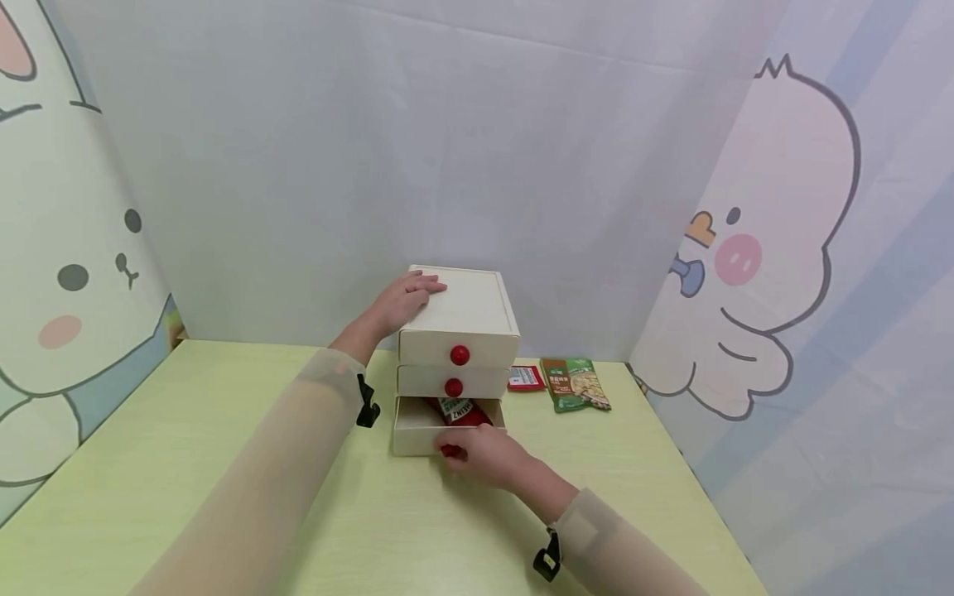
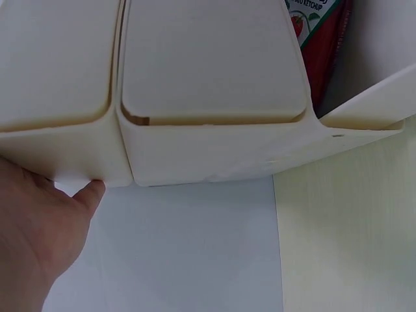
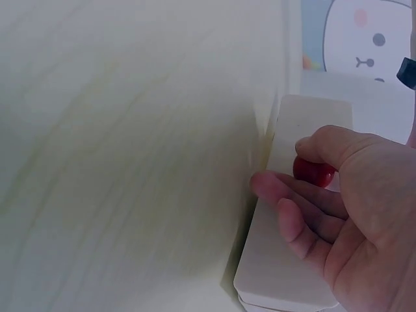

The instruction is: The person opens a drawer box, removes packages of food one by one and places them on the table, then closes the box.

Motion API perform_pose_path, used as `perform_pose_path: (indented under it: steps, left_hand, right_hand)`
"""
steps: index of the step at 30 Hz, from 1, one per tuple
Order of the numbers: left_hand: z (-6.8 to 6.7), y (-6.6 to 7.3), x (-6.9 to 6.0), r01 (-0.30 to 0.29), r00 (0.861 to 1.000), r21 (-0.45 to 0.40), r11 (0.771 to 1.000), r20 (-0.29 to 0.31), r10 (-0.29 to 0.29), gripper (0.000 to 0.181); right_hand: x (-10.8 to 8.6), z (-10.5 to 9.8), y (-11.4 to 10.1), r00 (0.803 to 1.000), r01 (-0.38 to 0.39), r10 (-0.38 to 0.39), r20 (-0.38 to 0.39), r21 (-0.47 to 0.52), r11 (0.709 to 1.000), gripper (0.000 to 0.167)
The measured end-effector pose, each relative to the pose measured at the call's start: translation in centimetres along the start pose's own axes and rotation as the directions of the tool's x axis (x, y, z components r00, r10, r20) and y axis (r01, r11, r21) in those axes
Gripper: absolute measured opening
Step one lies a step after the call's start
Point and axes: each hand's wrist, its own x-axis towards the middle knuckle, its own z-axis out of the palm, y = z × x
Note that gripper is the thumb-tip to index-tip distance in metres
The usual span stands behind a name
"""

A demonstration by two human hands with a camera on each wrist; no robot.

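while the right hand [image 1: 484, 455] pinched the bottom drawer's [image 1: 413, 440] red knob [image 3: 314, 173], the left hand [image 1: 402, 304] rested outstretched atop the drawer cabinet [image 1: 469, 300] at ten o'clock; inside, at the knob's twelve o'clock, the heinz ketchup pouch [image 1: 462, 412] risked jamming it by catching the middle drawer [image 1: 419, 382].

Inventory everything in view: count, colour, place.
drawer unit: one, white, on table, bottom drawer open
knobs: three, red, one per drawer
ketchup packet: one, red, in bottom drawer
small packet: one, red and white, right of unit
green packet: one, green, farther right
table: one, pale green, beneath unit
backdrop: one, pale, cartoon prints, behind table
clips: two, black, by sleeves
sleeves: two, beige, foreground
left hand: one, on unit's top
right hand: one, pinching bottom knob
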Motion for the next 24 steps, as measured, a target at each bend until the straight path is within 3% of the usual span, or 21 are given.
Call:
perform_pose_path:
  steps: [24]
  left_hand:
    - [0.1, -0.1, 0.0, -0.002, 1.000, 0.002, 1.000, 0.003, 0.002, 0.054]
  right_hand:
    - [-1.2, 0.2, -1.0, 1.000, -0.010, 0.010, 0.018, -0.006, 1.000, 0.019]
